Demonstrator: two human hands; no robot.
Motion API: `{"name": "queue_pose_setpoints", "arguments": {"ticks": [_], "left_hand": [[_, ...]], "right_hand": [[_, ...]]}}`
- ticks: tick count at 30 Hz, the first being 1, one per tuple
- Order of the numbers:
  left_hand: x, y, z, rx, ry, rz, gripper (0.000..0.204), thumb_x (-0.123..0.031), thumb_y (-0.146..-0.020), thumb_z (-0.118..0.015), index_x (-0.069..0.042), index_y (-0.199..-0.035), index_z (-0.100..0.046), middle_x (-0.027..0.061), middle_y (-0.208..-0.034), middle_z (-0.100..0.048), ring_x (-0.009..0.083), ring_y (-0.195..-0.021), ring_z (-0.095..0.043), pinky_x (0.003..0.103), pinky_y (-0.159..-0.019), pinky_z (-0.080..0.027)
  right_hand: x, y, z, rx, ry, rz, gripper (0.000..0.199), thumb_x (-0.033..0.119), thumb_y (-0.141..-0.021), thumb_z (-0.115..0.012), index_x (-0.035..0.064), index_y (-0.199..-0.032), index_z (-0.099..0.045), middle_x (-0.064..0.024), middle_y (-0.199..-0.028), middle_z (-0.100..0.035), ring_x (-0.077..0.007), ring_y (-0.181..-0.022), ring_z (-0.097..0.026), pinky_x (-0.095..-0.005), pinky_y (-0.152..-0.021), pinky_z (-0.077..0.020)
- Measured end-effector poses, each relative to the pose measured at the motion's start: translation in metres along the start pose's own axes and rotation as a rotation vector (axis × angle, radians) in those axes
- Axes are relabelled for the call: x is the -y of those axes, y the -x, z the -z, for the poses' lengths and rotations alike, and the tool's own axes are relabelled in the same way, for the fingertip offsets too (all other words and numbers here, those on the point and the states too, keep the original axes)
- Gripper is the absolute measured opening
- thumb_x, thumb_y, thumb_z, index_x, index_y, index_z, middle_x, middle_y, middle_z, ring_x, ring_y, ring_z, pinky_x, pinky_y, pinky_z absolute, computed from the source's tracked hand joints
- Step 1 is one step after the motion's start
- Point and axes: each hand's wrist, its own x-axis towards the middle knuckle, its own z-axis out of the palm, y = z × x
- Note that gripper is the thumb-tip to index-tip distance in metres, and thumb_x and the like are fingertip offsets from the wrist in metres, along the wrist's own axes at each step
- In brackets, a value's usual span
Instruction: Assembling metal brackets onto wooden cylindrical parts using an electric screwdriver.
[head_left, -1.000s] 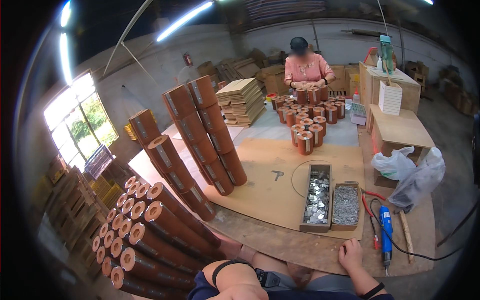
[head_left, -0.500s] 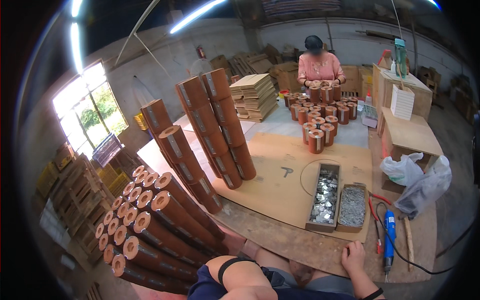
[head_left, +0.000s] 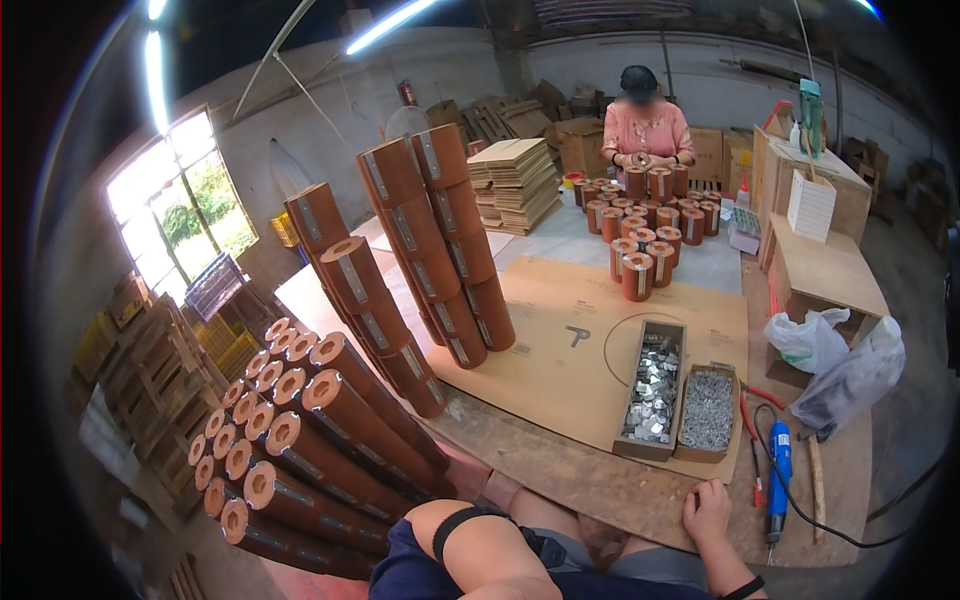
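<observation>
My right hand [head_left: 707,511] rests on the near edge of the wooden table [head_left: 590,490], fingers curled in with nothing visible in them. Just to its right lie a blue electric screwdriver [head_left: 779,470] with a black cord and a wooden stick [head_left: 817,485]. Beyond the hand are a long box of shiny metal plates [head_left: 652,385] and a smaller box of nails or screws [head_left: 708,410]. Only my bent left arm [head_left: 475,545], with a black band, shows at the lower edge; that hand is out of the picture.
Tall stacks of brown cylinders with metal strips [head_left: 440,235] stand on the table's left, more columns [head_left: 320,430] beside it. Across the table a person in pink [head_left: 647,135] handles a cylinder behind several short ones [head_left: 637,275]. Plastic bags [head_left: 850,375] lie at right.
The view has shifted slightly. The person opposite now holds up a small brown cylinder. My right hand stays in the same place on the table edge.
</observation>
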Motion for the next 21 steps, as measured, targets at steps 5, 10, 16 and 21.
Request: {"name": "queue_pose_setpoints", "arguments": {"ticks": [5,10,16,21], "left_hand": [[0.015,-0.001,-0.001,0.013,0.104,-0.023,0.010,-0.002,-0.079,-0.044,-0.009,-0.075,-0.049,-0.0041,-0.051,-0.042,0.0066,-0.038,-0.040,0.021,-0.039,-0.031],[0.029,-0.004,0.012,0.069,-0.108,-0.401,0.008,-0.006,-0.079,-0.047,-0.011,-0.072,-0.050,-0.0053,-0.052,-0.041,0.0083,-0.038,-0.040,0.022,-0.040,-0.030],[0.052,-0.012,0.103,0.696,-0.741,-0.305,0.004,-0.007,-0.062,-0.055,-0.010,-0.063,-0.052,0.0062,-0.073,-0.051,0.0188,-0.055,-0.052,0.030,-0.050,-0.042],[0.102,-0.056,0.211,0.680,-1.557,-0.126,0.023,0.001,-0.063,-0.064,-0.005,-0.084,-0.058,0.0107,-0.085,-0.055,0.0278,-0.080,-0.054,0.037,-0.071,-0.042]], "right_hand": [[0.002,0.002,0.002,0.003,-0.007,-0.017,0.011,0.010,-0.068,-0.059,0.0064,-0.074,-0.050,-0.0128,-0.081,-0.047,-0.0330,-0.080,-0.051,-0.0422,-0.066,-0.0419],[-0.001,0.001,0.000,0.019,-0.007,-0.026,0.011,0.009,-0.068,-0.060,0.0063,-0.074,-0.050,-0.0128,-0.081,-0.047,-0.0330,-0.080,-0.050,-0.0421,-0.066,-0.0419],[0.000,0.001,0.001,-0.025,-0.016,-0.007,0.012,0.009,-0.067,-0.059,0.0058,-0.074,-0.050,-0.0133,-0.081,-0.047,-0.0333,-0.078,-0.050,-0.0426,-0.065,-0.0415],[-0.001,0.002,0.003,-0.008,-0.015,-0.001,0.011,0.008,-0.067,-0.059,0.0055,-0.073,-0.050,-0.0131,-0.080,-0.047,-0.0329,-0.077,-0.050,-0.0426,-0.064,-0.0412]]}}
